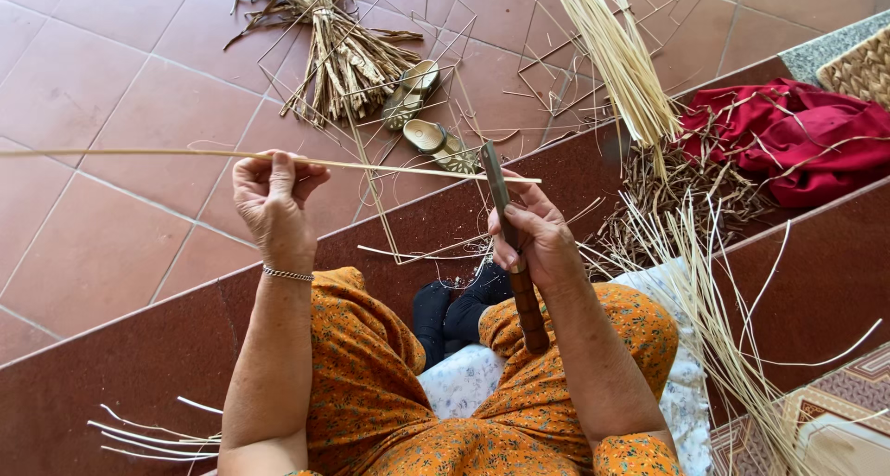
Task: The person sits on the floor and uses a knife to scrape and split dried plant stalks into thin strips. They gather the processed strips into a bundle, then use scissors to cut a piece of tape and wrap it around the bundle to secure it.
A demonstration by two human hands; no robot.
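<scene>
My left hand [272, 198] pinches a long thin pale reed strip [139, 153] that runs level from the left edge across to my right hand. My right hand [535, 230] grips a knife [508, 230] with a dark wooden handle, its blade pointing up and touching the strip's right end. Both hands are held above my lap, over an orange flowered dress [371, 383]. A thin bracelet sits on my left wrist.
A bundle of pale reed strips [621, 59] leans at top right over a heap of dark shavings [677, 193]. Red cloth [797, 142] lies to the right. A pair of sandals [422, 114] and a straw bundle [338, 54] lie on the tiled floor. Loose strips [723, 328] lie beside my right knee.
</scene>
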